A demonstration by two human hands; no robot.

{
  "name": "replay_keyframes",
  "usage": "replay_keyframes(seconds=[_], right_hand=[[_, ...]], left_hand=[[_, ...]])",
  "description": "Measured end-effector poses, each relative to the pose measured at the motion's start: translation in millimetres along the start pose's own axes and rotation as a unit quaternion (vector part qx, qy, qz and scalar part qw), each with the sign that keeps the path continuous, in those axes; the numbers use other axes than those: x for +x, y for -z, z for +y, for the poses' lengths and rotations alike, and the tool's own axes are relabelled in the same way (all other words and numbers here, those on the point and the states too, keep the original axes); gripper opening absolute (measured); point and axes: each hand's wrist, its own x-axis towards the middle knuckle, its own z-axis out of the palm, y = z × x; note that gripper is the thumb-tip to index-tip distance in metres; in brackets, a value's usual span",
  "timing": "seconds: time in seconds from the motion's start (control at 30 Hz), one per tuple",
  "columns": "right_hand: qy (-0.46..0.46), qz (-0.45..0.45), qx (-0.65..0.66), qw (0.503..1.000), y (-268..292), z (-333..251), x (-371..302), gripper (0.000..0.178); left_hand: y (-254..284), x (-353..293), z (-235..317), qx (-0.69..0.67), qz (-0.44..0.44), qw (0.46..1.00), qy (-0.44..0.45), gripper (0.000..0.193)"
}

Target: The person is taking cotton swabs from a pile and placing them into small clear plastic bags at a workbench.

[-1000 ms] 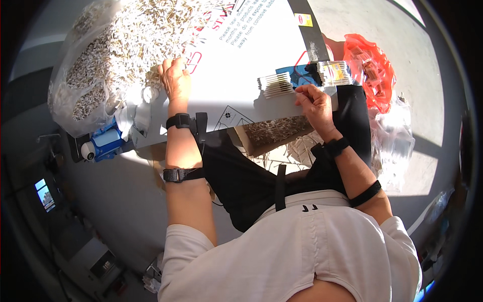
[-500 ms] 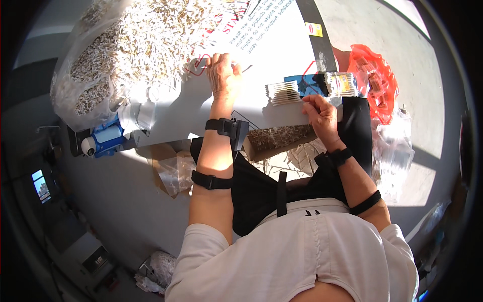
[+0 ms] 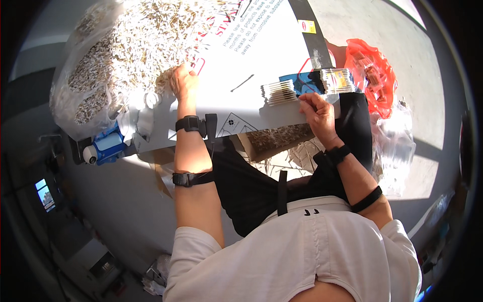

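A large heap of loose cotton swabs (image 3: 146,45) covers the left part of the white board (image 3: 221,100). At its near right edge rests my left hand (image 3: 184,81), fingers bent down and together, with the tips hidden against the swabs. My right hand (image 3: 319,115) is closed in a pinch beside a neat row of cotton swabs (image 3: 279,93). What lies between its fingertips, if anything, is too small to make out. Right of that row are a blue and black piece (image 3: 305,83) and a bundled row of swabs with a yellow label (image 3: 338,80).
A clear plastic bag (image 3: 60,100) wraps the heap's left side. Below it is a blue and white object (image 3: 108,145). A red plastic bag (image 3: 372,75) with small packs and a clear bag (image 3: 395,151) sit at the right. An open box of swabs (image 3: 274,141) lies under the board's near edge.
My left hand has moved left across the board to the edge of the swab heap. My right hand stays beside the swab row, nearly unmoved. The view has shifted slightly.
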Motion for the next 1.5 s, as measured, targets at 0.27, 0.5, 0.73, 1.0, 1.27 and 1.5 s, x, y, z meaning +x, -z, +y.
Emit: replay_keyframes(seconds=[0.27,0.5,0.73,1.0,1.27,1.5], right_hand=[[-0.033,-0.02,-0.031,0.999,1.6,-6.0,1.0,0.012],[-0.014,-0.02,-0.039,0.999,2.2,-6.6,0.1,0.012],[0.01,-0.011,-0.014,1.0,2.6,2.6,-0.8,0.01],[0.011,-0.018,-0.003,1.0,1.2,-0.1,0.4,0.012],[0.005,0.059,0.082,0.995,-4.8,-7.6,1.9,0.007],[0.038,0.058,0.065,0.996,-7.2,-4.6,10.4,0.01]], left_hand=[[0.2,-37.6,57.0,-0.148,-0.131,0.972,-0.125,0.004],[11.0,-40.1,64.4,-0.059,-0.09,0.983,-0.147,0.006],[9.9,-66.0,65.6,-0.152,-0.021,0.962,-0.225,0.016],[-5.9,-76.7,98.8,-0.18,-0.013,0.961,-0.21,0.011],[-7.1,-92.1,141.8,-0.197,-0.028,0.946,-0.257,0.023],[3.7,-133.0,139.2,-0.081,-0.116,0.95,-0.279,0.075]])
